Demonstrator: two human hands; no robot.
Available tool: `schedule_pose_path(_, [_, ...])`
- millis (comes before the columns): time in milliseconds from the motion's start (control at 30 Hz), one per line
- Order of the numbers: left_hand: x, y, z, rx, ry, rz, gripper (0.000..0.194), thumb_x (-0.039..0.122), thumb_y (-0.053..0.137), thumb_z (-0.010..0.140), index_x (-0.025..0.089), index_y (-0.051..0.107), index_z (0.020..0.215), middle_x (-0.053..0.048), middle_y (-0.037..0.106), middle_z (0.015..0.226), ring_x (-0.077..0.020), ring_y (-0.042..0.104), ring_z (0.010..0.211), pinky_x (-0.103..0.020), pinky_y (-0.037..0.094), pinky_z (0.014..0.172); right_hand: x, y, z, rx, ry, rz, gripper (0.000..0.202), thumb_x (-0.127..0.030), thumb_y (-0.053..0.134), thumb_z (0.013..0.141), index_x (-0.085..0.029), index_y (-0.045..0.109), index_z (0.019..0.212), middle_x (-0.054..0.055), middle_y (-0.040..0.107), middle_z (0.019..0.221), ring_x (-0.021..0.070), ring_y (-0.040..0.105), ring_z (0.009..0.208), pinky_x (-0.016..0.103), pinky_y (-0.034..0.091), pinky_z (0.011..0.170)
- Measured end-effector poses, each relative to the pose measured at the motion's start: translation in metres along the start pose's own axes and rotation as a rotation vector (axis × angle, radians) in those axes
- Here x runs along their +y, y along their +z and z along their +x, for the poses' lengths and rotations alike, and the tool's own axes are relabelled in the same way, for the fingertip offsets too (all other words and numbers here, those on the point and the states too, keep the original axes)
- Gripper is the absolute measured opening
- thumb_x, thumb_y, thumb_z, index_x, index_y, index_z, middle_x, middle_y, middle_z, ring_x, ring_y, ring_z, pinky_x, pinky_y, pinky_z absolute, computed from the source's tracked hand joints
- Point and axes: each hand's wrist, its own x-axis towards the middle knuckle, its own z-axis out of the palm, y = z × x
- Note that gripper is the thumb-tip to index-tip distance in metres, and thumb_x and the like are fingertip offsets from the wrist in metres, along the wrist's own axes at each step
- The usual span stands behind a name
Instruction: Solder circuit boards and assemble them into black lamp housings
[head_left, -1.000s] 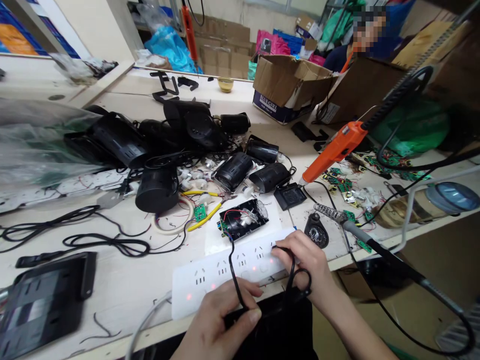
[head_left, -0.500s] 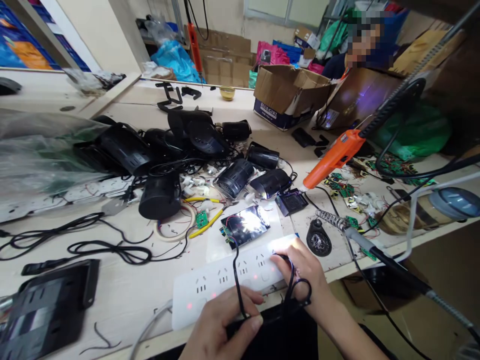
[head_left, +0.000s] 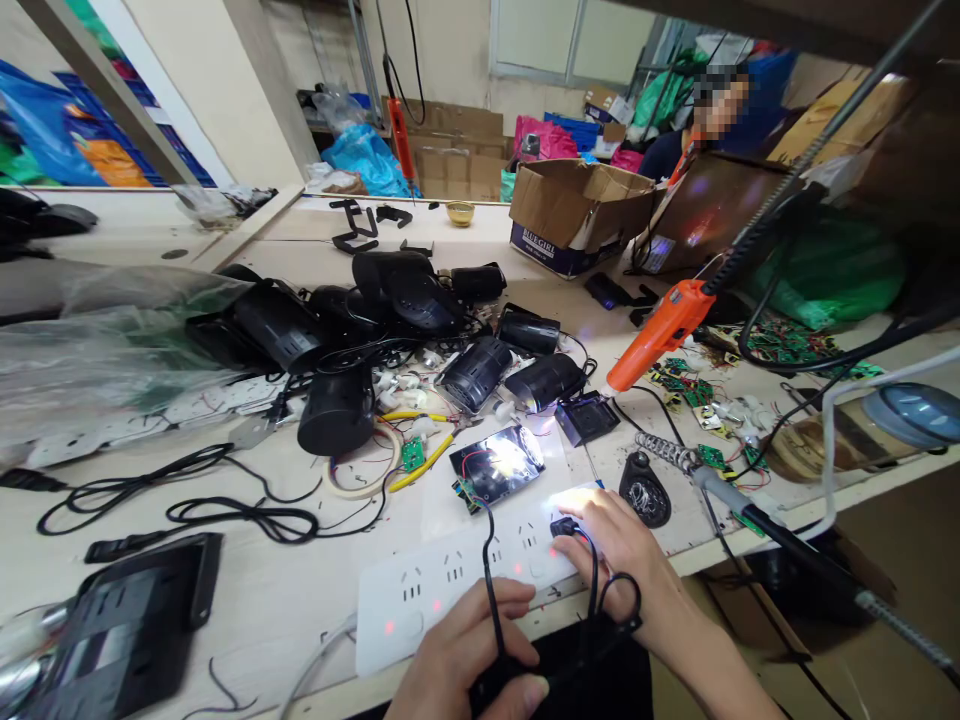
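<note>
My right hand (head_left: 619, 545) grips a small black plug (head_left: 564, 527) at the right end of a white power strip (head_left: 420, 625), over its last socket. How far the plug sits in the socket I cannot tell. My left hand (head_left: 480, 640) is closed round a black cable (head_left: 491, 580) by the bench's front edge, below the strip. The cable runs up to a flat, shiny black panel (head_left: 499, 465) with a green circuit board at its left side. Red lights glow on the strip.
Black cylindrical housings (head_left: 337, 410) are heaped behind the panel. An orange electric screwdriver (head_left: 660, 335) hangs at right, above a soldering iron (head_left: 750, 510). Yellow-handled pliers (head_left: 424, 460) and a tape roll (head_left: 360, 490) lie left. Beyond stand a cardboard box (head_left: 562, 245) and a person (head_left: 667, 155).
The view has shifted, so the bench appears lower and slightly to the right. The black plug now shows between my right fingers at the strip. My left hand still has the cable.
</note>
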Motion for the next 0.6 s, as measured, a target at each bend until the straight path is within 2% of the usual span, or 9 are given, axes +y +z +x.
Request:
schedule_pose_path(200, [-0.003,0.002,0.001,0.007,0.036,0.037,0.007,0.029,0.069,0.083,0.023,0.069,0.087,-0.009,0.068,0.115,-0.0210,0.067,0.106,-0.026,0.052,0.092,0.010,-0.004,0.001,-0.082,-0.105,-0.063,0.016,-0.023,0.048,0.099,-0.021,0.061,0.107,0.007,0.068,0.094,0.0222,0.063,0.088,0.035,0.052,0.078])
schedule_pose_path(367, [-0.006,0.003,0.003,0.017,0.072,0.003,0.004,0.024,0.069,0.082,0.023,0.069,0.085,-0.009,0.069,0.108,-0.0207,0.067,0.104,-0.025,0.053,0.089,0.009,-0.002,0.003,-0.129,-0.092,-0.107,0.014,-0.018,0.047,0.098,-0.020,0.060,0.103,0.007,0.068,0.090,0.0225,0.065,0.085,0.033,0.051,0.073])
schedule_pose_path(600, [-0.011,0.009,0.001,0.019,0.056,-0.080,0.006,0.025,0.065,0.084,0.021,0.068,0.087,-0.010,0.065,0.114,-0.0199,0.065,0.100,-0.031,0.052,0.093,0.003,-0.004,0.007,-0.140,-0.129,-0.171,0.012,-0.017,0.044,0.099,-0.020,0.056,0.096,0.004,0.066,0.081,0.0212,0.065,0.073,0.031,0.048,0.065])
